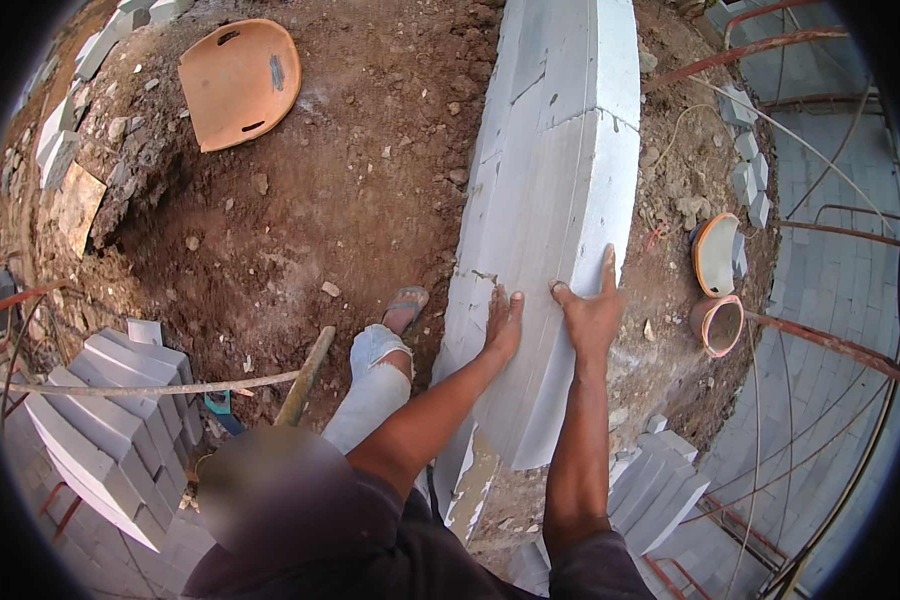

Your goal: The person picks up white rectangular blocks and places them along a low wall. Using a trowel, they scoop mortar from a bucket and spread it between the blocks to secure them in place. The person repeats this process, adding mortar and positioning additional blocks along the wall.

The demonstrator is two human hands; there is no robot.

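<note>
A long pale grey building block [535, 290] lies along the top of a low block wall [545, 60], in line with the blocks beyond it. My left hand [505, 325] rests against the left part of the block, fingers stretched forward and thumb raised apart. On the right edge of the same block lies my right hand [592, 315], its thumb spread toward the middle and a finger pointing along the right face. Both hands are open and press on the block rather than wrap round it. Past its near end, rough mortar [475, 478] shows on the wall.
An orange plastic piece with two slots [240, 100] lies on the dirt. Blocks are stacked at left [120, 420] and lower right [660, 490]. Two orange containers [722, 325] stand right of the wall, near red scaffold pipes [830, 345]. A wooden pole [305, 375] leans beside my leg.
</note>
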